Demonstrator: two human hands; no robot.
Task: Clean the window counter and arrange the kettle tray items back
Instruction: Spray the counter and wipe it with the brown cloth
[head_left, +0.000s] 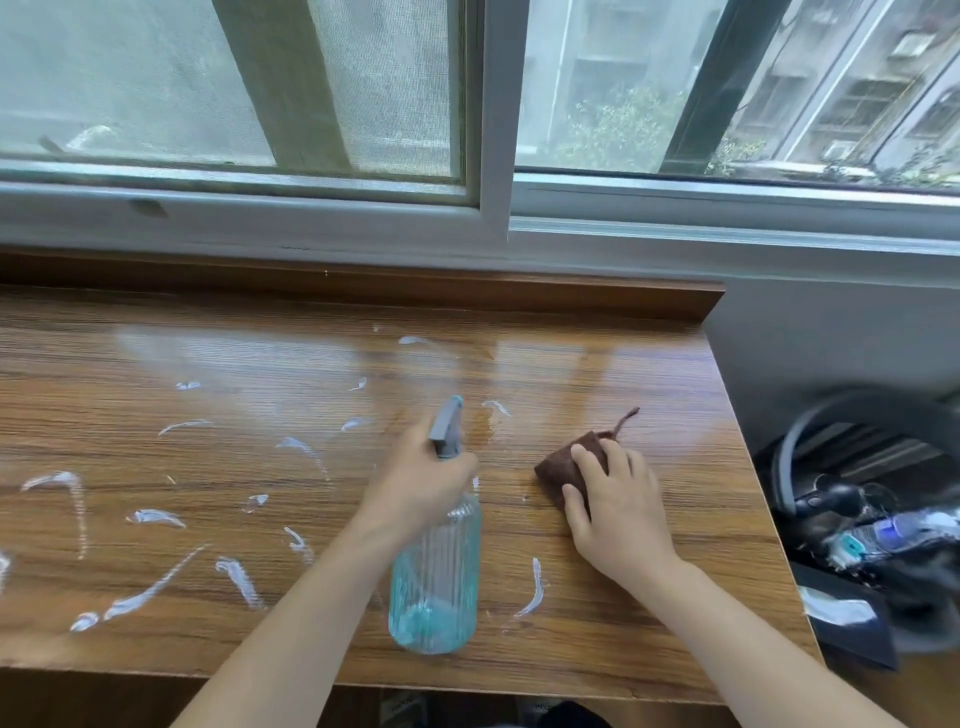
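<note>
Head view
Counter: wood-grain top under the window; white smears are scattered over its left and middle, while the right part is seen glossy and largely free of them.
Left hand: curled round the neck of the bottle, at the trigger.
Bottle: clear teal sprayer, held upright just above or on the counter; contact cannot be told.
Right hand: fingers laid fairly flat on the cloth, pressing it to the counter.
Cloth: brown, folded, right of the bottle.
Kettle tray items: none seen on the counter; dark objects off its right edge are too blurred to be named.
Progress: judged early; wiping is begun at right, smears are left, nothing is yet put back.
Edges: raised lip at back, open drops at front and right.
Open room: wide to the left.
</note>
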